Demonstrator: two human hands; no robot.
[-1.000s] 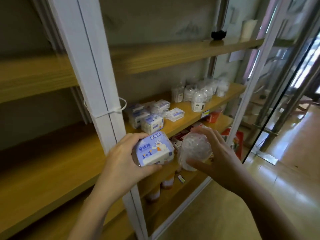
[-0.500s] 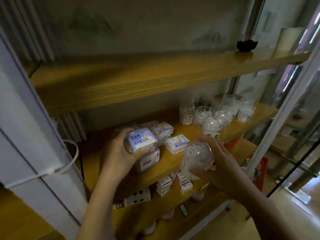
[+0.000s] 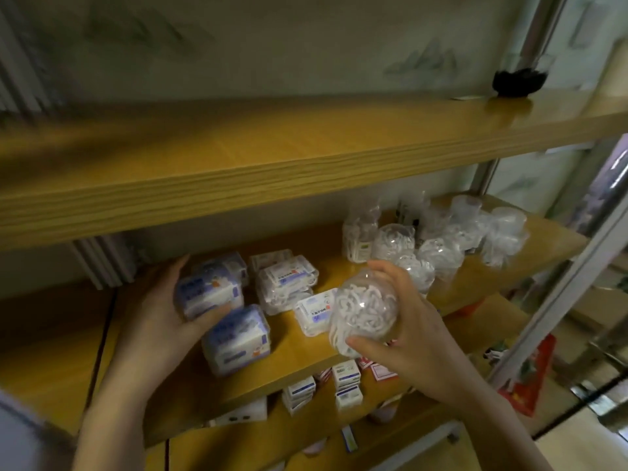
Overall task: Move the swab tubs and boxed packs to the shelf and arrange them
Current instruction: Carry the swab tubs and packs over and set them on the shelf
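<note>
gripping a boxed pack (image 3: 209,297) in the left hand (image 3: 159,321) just over the other packs (image 3: 238,338) on the shelf (image 3: 272,379), the person's right hand (image 3: 407,331) curls round a swab tub (image 3: 365,311) at the front edge, with the other tubs (image 3: 438,256) lying beyond, to the right.

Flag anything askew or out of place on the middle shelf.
The boxed packs lie at mixed angles, not in a row; one flat pack sits skewed toward the front. Nothing looks spilled or damaged.
</note>
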